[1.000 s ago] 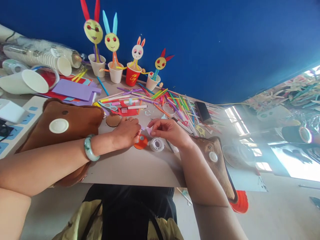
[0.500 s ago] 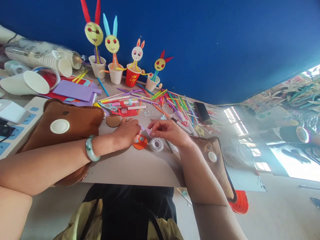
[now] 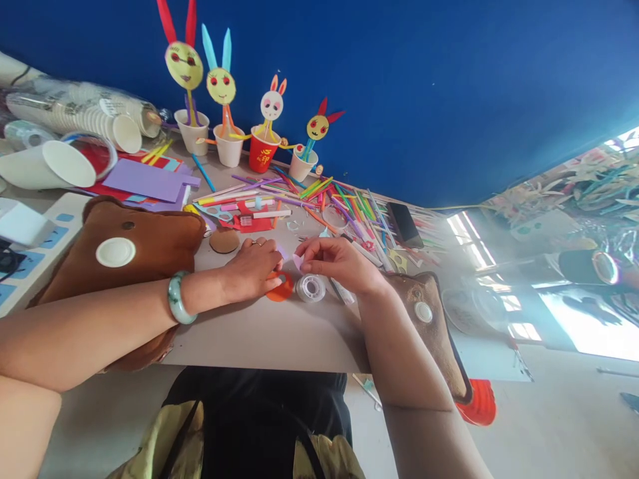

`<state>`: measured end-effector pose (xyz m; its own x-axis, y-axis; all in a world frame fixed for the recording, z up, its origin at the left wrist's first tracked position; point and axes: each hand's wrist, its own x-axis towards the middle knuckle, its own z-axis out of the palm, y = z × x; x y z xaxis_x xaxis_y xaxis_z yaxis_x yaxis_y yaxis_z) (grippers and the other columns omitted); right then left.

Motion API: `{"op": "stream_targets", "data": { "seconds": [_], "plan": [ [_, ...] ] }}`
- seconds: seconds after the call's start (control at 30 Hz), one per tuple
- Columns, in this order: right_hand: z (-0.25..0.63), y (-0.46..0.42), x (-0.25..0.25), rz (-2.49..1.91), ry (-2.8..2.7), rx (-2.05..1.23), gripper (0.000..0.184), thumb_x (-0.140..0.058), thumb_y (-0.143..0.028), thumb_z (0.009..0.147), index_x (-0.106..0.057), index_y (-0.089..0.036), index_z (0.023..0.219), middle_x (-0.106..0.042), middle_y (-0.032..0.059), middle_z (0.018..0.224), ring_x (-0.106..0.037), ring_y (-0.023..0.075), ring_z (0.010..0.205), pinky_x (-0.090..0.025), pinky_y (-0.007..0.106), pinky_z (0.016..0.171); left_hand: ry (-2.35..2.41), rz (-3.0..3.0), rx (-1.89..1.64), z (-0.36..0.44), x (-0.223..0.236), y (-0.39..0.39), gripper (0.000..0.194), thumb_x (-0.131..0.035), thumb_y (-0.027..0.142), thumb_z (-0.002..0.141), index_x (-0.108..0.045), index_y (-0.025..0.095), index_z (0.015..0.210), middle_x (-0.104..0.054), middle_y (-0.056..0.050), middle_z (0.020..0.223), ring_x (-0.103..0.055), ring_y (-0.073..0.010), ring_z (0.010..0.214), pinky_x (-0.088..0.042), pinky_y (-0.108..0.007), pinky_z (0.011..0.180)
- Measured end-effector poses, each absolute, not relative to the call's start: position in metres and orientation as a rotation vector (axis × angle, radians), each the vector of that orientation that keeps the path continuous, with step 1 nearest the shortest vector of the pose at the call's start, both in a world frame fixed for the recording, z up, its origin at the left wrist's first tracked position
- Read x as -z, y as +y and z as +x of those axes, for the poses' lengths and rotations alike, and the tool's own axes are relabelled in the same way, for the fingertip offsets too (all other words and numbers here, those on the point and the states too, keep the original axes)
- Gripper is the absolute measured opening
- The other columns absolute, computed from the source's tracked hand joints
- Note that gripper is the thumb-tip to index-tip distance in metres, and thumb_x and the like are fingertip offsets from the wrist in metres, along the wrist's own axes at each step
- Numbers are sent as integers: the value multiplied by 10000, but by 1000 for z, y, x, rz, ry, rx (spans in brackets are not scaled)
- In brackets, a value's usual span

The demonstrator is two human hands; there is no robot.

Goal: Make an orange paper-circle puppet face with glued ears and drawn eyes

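My left hand [image 3: 253, 269], with a jade-like bangle at its wrist, rests low over the table, fingers curled together. Its thumb and fingertips are at the left edge of a small orange paper disc [image 3: 282, 291] and cover part of it; what lies under the fingers is hidden. My right hand [image 3: 339, 265] pinches a small light purple paper piece [image 3: 298, 261] between thumb and fingers. Below the right fingertips, a clear tape roll [image 3: 312, 288] lies on the table, just right of the disc. A round brown disc [image 3: 224, 241] sits left of my left hand.
Coloured sticks [image 3: 324, 199] and paper scraps spread behind my hands. Paper cups with rabbit-faced figures [image 3: 228, 150] line the blue wall. A brown cushion [image 3: 144, 229] is at left, another [image 3: 422, 332] at right. A phone [image 3: 405, 225] and purple sheets [image 3: 144, 179] lie further back.
My left hand's thumb and fingers have shifted onto the orange disc and now cover its left part. My right hand keeps its pinch on the purple piece. The view has moved slightly.
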<state>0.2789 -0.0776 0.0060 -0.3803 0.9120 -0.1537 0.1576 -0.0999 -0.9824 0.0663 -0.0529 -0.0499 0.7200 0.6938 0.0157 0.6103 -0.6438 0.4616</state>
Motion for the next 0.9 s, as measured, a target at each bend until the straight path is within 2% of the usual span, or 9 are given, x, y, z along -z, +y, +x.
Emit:
{"op": "stream_targets", "data": {
  "seconds": [0.13, 0.33, 0.63, 0.8, 0.9],
  "plan": [
    [279, -78, -6, -1192, -1541, -1537, 231, -874, -340, 673, -714, -180, 721, -680, 34, 909, -620, 137, 834, -511, 269, 754, 998, 2438, -249, 67, 46, -54, 56, -561, 225, 823, -608, 199, 837, -592, -54, 990, -525, -261, 977, -347, -401, 815],
    [279, -78, -7, -1210, -1534, -1521, 242, -875, -349, 672, -709, -179, 715, -675, 35, 905, -617, 138, 817, -514, 270, 730, 978, 2467, -260, 66, 48, -53, 127, -578, 262, 836, -622, 198, 937, -587, -64, 1045, -520, -276, 1006, -348, -414, 836],
    [281, -78, -9, -1222, -1542, -1527, 226, -864, -330, 686, -708, -170, 717, -673, 36, 926, -621, 132, 831, -505, 266, 751, 975, 2356, -277, 69, 46, -55, 71, -559, 175, 797, -610, 201, 838, -634, -42, 937, -573, -255, 964, -374, -390, 836],
    [282, -79, -11, -1221, -1552, -1572, 205, -853, -303, 693, -708, -163, 727, -678, 45, 981, -637, 127, 828, -514, 260, 740, 946, 2152, -463, 68, 45, -50, 71, -571, 236, 809, -607, 208, 863, -655, 8, 804, -595, -180, 756, -400, -309, 687],
    [281, -80, -12, -1250, -1573, -1585, 218, -846, -312, 693, -698, -155, 725, -679, 67, 1052, -638, 125, 813, -497, 235, 653, 906, 1994, -666, 68, 45, -47, 128, -612, 301, 811, -601, 213, 904, -666, 14, 844, -610, -164, 769, -424, -274, 642]
  ]
}}
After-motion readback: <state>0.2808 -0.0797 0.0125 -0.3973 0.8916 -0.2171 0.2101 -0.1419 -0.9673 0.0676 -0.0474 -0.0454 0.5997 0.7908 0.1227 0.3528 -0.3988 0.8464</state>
